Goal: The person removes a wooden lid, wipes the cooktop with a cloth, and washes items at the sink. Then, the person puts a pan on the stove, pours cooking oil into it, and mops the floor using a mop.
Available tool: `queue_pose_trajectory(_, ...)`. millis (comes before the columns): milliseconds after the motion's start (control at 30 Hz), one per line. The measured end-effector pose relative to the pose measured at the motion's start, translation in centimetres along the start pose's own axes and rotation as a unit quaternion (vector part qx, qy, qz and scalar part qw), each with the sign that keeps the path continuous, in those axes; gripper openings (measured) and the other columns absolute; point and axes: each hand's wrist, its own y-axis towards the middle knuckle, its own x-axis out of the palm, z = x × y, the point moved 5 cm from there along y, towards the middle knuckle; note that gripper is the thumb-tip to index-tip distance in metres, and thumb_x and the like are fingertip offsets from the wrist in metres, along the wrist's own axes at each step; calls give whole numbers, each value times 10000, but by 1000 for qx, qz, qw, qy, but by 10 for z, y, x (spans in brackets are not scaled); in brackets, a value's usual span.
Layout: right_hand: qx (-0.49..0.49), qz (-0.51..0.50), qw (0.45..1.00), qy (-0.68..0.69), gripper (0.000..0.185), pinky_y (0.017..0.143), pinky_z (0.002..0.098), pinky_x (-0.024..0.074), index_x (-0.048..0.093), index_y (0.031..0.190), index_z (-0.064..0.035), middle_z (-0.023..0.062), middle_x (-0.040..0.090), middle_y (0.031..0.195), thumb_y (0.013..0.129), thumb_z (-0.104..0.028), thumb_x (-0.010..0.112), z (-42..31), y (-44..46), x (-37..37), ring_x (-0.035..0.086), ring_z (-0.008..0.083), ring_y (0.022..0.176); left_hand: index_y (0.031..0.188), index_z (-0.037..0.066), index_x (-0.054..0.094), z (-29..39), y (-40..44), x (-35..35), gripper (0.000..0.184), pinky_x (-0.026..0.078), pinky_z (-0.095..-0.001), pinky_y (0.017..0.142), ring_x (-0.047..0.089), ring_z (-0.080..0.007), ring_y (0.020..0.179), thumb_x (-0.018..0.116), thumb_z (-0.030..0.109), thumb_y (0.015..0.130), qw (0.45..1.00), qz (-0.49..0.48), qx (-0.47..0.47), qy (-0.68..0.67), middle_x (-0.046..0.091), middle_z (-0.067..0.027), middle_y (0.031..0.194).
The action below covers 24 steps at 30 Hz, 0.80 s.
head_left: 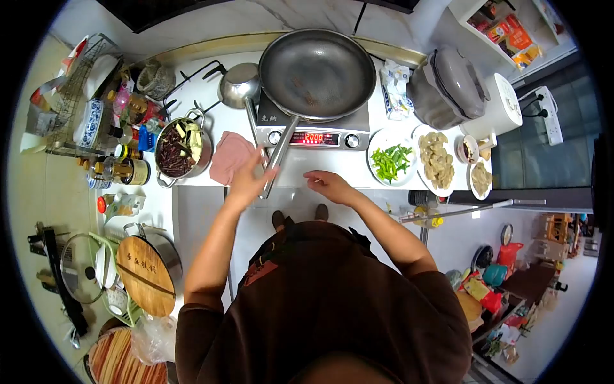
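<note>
My left hand [246, 184] is at the counter's front edge, beside the long wok handle [279, 159]. Its fingers are apart, and one fingertip overlaps the handle; whether it touches I cannot tell. The large dark wok [316, 73] sits on an induction cooker [377, 121] with a lit red display [313, 138]. Just left of the handle, a ladle [240, 85] rests with its bowl upside down. A pink cloth [231, 158] lies left of my left hand. My right hand [329, 186] hovers right of the handle, fingers loosely bent, holding nothing.
Plates of chopped green peppers [391, 162] and pale sliced food [437, 163] stand at right, before a grey cooker [448, 86]. At left are a pot of dried chilies [176, 150], several bottles [131, 171] and a wooden-lidded pot [146, 275].
</note>
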Motion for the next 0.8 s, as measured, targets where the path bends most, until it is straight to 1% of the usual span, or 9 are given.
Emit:
queue_pose_trajectory(100,3,-30,999,-44,389,816,341,492,537,1239,-66,116,645,1022,912,-276,552,4,-1,1,623,228,890,1366,139,438,50,-19,8,648,312,-533,1017,590,-368,983,684,252,777,966,-21,26,256,646,-173,965)
queue_pose_trajectory(233,34,-131,982,-132,438,872,356,464,513,1274,-104,129,619,1119,937,-383,495,-12,-10,-16,597,257,1004,1379,178,419,31,-13,0,664,266,-606,1019,588,-375,972,662,240,764,962,-26,-23,270,655,-175,927)
queue_pose_trajectory(333,-63,-181,960,-205,387,886,395,461,548,1234,-97,166,617,1114,910,-307,557,-107,-29,-62,589,319,1017,1381,199,421,45,-15,-7,658,269,-591,1030,599,-365,984,655,324,779,950,-58,-55,303,662,-166,965)
queue_pose_trajectory(400,-135,-126,950,-253,410,884,395,462,532,1247,-86,166,582,1163,881,-260,595,-171,-35,-95,574,334,1040,1372,186,436,36,-17,-5,657,284,-578,1025,593,-369,1025,659,371,782,965,-38,-35,257,658,-165,1029)
queue_pose_trajectory(433,-222,-43,931,-286,438,893,401,455,522,1255,-80,159,556,1206,853,-223,619,-204,-36,-112,556,338,1066,1364,166,445,41,-19,-7,661,305,-570,1008,572,-367,1080,661,397,783,969,-43,-54,239,646,-165,1085)
queue_pose_trajectory(500,-358,135,851,-358,500,922,410,433,505,1272,-74,142,510,1276,802,-160,651,-273,-39,-144,510,343,1124,1351,156,460,39,-22,-7,648,325,-568,985,573,-371,1070,661,398,784,974,-19,-30,222,646,-164,1078)
queue_pose_trajectory(600,-469,354,694,-416,544,969,432,389,493,1288,-79,119,508,1280,771,-115,660,-387,-53,-167,439,340,1192,1298,126,517,32,-31,-8,587,372,-516,950,587,-367,1021,658,389,793,979,30,15,203,648,-165,1051)
queue_pose_trajectory(733,-544,472,496,-484,584,1027,467,329,456,1343,-140,88,522,1284,787,-101,630,-490,-42,-176,407,326,1247,1243,57,555,52,-55,-28,530,458,-396,860,612,-329,949,671,332,805,979,72,19,187,642,-182,1058)
queue_pose_trajectory(800,-549,513,442,-490,578,1060,471,284,444,1361,-171,69,509,1316,808,-95,591,-526,-29,-179,379,318,1285,1220,45,572,49,-64,-39,504,487,-358,805,621,-313,910,670,324,812,979,98,15,178,643,-186,1055)
